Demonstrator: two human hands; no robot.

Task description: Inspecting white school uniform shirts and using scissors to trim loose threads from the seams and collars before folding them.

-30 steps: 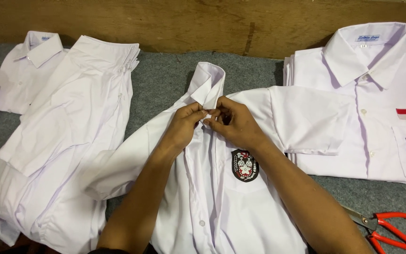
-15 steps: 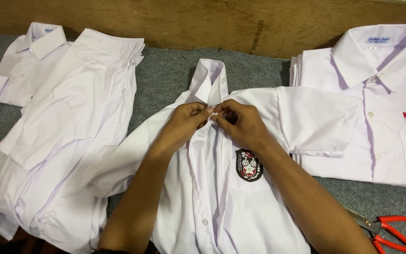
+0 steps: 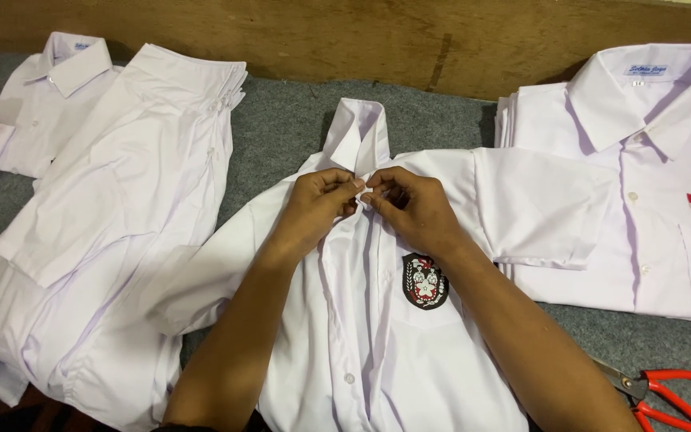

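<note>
Centre of frame: a white shirt (image 3: 377, 336) with a chest badge (image 3: 425, 281) is laid flat on grey cloth (image 3: 281, 128). Its placket, just below the collar (image 3: 357, 136), is pinched by the closed fingers of the left hand (image 3: 321, 204) and right hand (image 3: 405, 206), fingertips touching. Folded shirts (image 3: 121, 184) are stacked at left, another pile (image 3: 641, 176) at right. Red-handled scissors (image 3: 669, 394) are seen lower right.

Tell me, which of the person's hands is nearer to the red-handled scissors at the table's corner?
Right. The right hand pinches the white shirt's collar opening on the side toward the red-handled scissors; the left hand sits just beyond it.
</note>
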